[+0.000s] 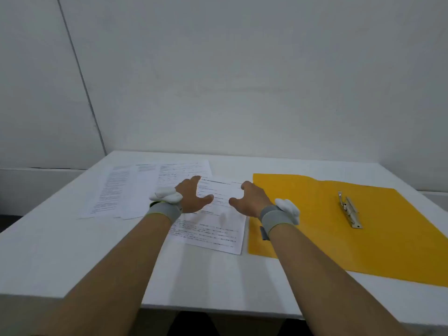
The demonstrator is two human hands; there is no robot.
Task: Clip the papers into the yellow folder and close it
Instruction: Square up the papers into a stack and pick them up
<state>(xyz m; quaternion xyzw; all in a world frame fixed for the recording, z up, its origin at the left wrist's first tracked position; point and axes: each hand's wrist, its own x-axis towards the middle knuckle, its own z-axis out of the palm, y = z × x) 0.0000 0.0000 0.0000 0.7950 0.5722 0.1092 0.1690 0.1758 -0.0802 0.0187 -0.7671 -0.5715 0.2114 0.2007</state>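
Observation:
The yellow folder [322, 229] lies open and flat on the right half of the white table, with a metal clip [349, 209] standing raised near its middle. A printed sheet [213, 231] lies just left of the folder. More printed papers [135, 187] are spread at the back left. My left hand [194, 197] and my right hand [249, 200] hover over the upper part of the near sheet, fingers spread, thumbs pointing at each other, holding nothing. Both wrists wear grey bands with white pads.
The white table [72, 251] stands against a pale wall at the back. Its front edge runs across the bottom of the view. The folder's right part reaches close to the table's right edge.

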